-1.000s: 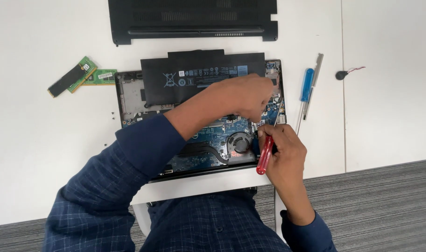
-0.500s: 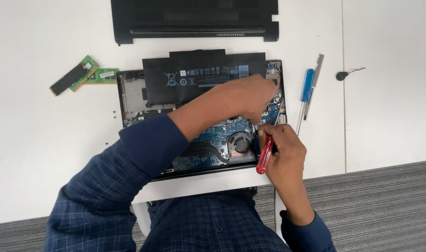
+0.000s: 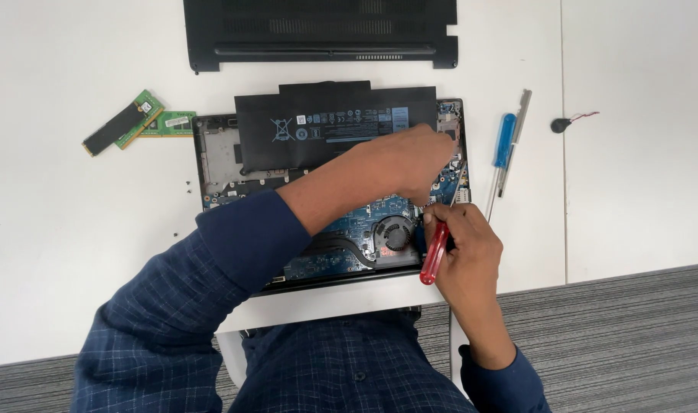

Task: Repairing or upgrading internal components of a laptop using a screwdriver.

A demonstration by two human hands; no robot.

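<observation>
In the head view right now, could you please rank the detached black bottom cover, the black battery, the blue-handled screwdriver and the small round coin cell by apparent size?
1. detached black bottom cover
2. black battery
3. blue-handled screwdriver
4. coin cell

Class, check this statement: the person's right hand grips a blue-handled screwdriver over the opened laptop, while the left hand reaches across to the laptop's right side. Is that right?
Not quite. The head view shows the right hand gripping a red-handled screwdriver; the blue-handled screwdriver lies untouched on the table. The rest holds: the left hand reaches across to the right side of the opened laptop.
</observation>
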